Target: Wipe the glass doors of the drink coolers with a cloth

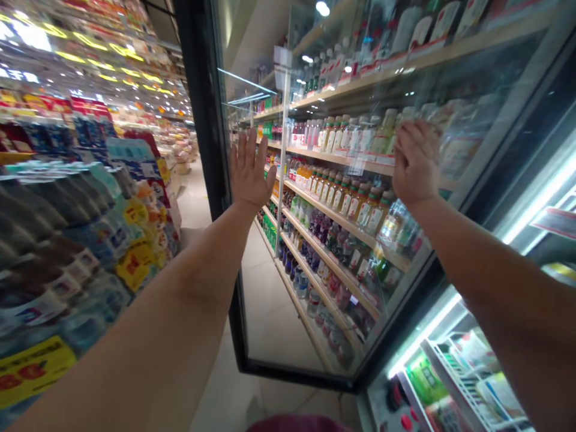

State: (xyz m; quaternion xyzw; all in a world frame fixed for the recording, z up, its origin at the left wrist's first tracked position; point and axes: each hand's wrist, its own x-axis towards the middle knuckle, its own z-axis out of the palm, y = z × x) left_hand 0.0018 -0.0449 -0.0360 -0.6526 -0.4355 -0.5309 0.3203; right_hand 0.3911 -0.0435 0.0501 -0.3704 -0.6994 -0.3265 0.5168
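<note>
The left arm (175,300) reaches up from the bottom left of the frame to near the middle. The left hand (249,171) is held up flat, with its fingers apart and its thumb out to the right, by the left edge of the big glass door (324,240). The right arm (495,270) slants up from the lower right. The right hand (417,161) is up too, fingers close together and a bit bent; I can't tell if it grips anything. The door fills the middle of the frame, tilted, with a black frame (301,372). I can't tell if either hand touches the glass.
</note>
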